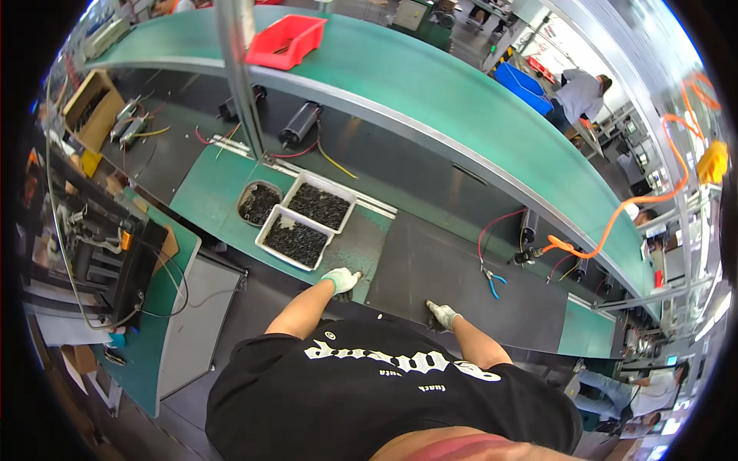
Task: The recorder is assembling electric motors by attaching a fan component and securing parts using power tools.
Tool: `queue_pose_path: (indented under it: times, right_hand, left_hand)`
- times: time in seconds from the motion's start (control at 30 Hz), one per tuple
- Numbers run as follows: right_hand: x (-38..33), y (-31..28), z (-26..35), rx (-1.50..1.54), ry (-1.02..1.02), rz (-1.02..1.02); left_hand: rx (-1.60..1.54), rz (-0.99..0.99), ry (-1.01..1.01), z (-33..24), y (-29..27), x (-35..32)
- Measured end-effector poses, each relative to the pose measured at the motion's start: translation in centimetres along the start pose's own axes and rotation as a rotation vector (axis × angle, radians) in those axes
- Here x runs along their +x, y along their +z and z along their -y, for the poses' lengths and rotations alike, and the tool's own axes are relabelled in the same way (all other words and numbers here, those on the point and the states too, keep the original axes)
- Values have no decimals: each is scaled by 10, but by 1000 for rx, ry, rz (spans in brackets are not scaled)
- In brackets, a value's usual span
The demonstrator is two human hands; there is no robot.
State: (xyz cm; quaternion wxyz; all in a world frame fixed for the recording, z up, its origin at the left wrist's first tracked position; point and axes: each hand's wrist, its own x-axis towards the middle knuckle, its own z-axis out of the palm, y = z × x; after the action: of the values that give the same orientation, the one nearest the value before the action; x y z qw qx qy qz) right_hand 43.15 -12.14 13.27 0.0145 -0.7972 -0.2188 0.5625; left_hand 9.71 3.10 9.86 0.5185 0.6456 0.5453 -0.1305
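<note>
My left hand, in a whitish glove with dark fingertips, rests at the near edge of the green mat. Its thumb points right, apart from fingers that hang dark and partly hidden at the edge. Farther right, my right hand wears a similar glove and touches the near edge of the dark mat. I see its thumb apart from the dark, partly hidden fingers, with nothing held. Beyond my left hand stand a near white tray and a far white tray, both filled with small black parts.
Beside the trays is a rounded container of black parts. Blue-handled pliers lie on the dark mat. Black cylindrical motors with wires lie under the raised green shelf, which carries a red bin. An orange coiled hose hangs right.
</note>
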Motion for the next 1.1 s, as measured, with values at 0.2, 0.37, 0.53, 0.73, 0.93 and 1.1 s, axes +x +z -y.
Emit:
queue_pose_path:
  times: [0.2,0.37,0.53,0.73,0.93,1.1]
  right_hand:
    - [-5,31,36,-186,-64,-100]
    - [28,25,16,-542,39,-104]
    - [10,24,47,-886,-136,-3]
    - [-31,18,104,-861,98,225]
    - [-1,24,50,-1040,-349,-78]
    - [-4,28,50,-1096,-328,26]
  left_hand:
    - [-62,130,114,-8,-18,-26]
    - [-94,229,257,3,-19,-28]
    - [-555,427,352,46,1,-34]
    - [-353,454,210,88,71,-22]
    - [103,309,17,127,173,33]
    - [214,491,-29,166,283,83]
